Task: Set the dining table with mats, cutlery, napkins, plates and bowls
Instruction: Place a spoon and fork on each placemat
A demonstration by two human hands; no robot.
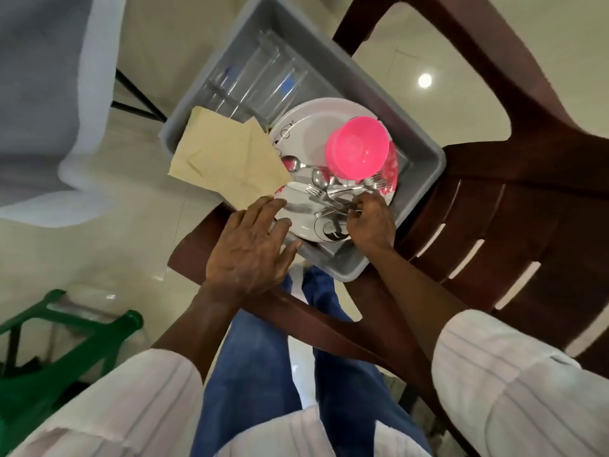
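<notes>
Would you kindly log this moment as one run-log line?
step: cutlery pickup | right hand: pinches cutlery on plate | left hand: open, at tub rim

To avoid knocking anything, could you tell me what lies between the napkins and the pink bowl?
Head view: the patterned rim of the white plate, with a spoon on it.

A grey tub (423, 166) is carried on the seat of a brown plastic chair (514, 232), which is stood on a pale tiled floor (138, 179). Within the tub, clear glasses (257, 80) are laid toward 11 o'clock, white plates (306, 127) are set toward 4 o'clock, and beige napkins (224, 153) are draped over the rim at 8 o'clock. A green chair (49, 374) is seen on the floor at 7 o'clock.
</notes>
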